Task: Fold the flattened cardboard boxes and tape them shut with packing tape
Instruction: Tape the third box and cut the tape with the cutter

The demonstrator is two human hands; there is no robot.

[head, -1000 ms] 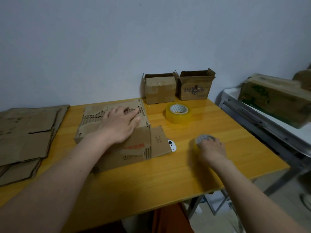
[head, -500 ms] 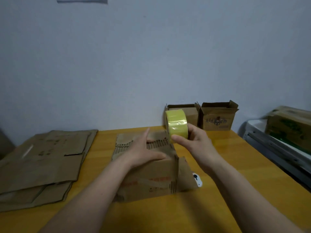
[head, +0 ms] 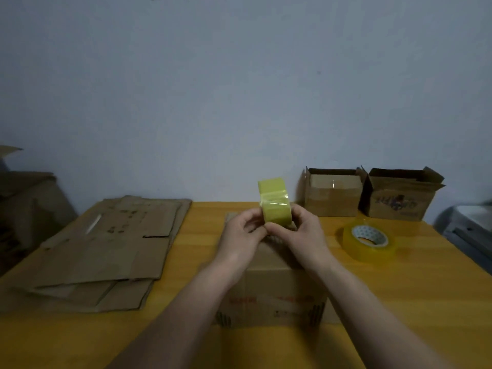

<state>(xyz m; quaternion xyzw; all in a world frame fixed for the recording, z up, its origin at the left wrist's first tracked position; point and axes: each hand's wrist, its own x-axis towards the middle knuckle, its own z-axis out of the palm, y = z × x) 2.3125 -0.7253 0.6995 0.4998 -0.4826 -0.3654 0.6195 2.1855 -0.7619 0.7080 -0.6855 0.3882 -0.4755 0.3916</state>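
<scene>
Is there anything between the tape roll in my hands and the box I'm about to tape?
Nothing visible. Both hands, left and right, hold the tape roll directly above the folded box, with only air between them. The spare tape roll lies off to the right.

On the counter (head: 415, 302), the folded box (head: 277, 291) stands near the front, in the middle. Above its far part, the left hand (head: 243, 235) and the right hand (head: 302, 235) hold a tape roll (head: 274, 202) between them, the roll on its edge. To the left lies a stack of flattened boxes (head: 106, 251). To the right of the folded box, a second tape roll (head: 368, 242) lies flat. Far right, by the wall (head: 239, 89), two open boxes (head: 332, 197) stand side by side.
</scene>
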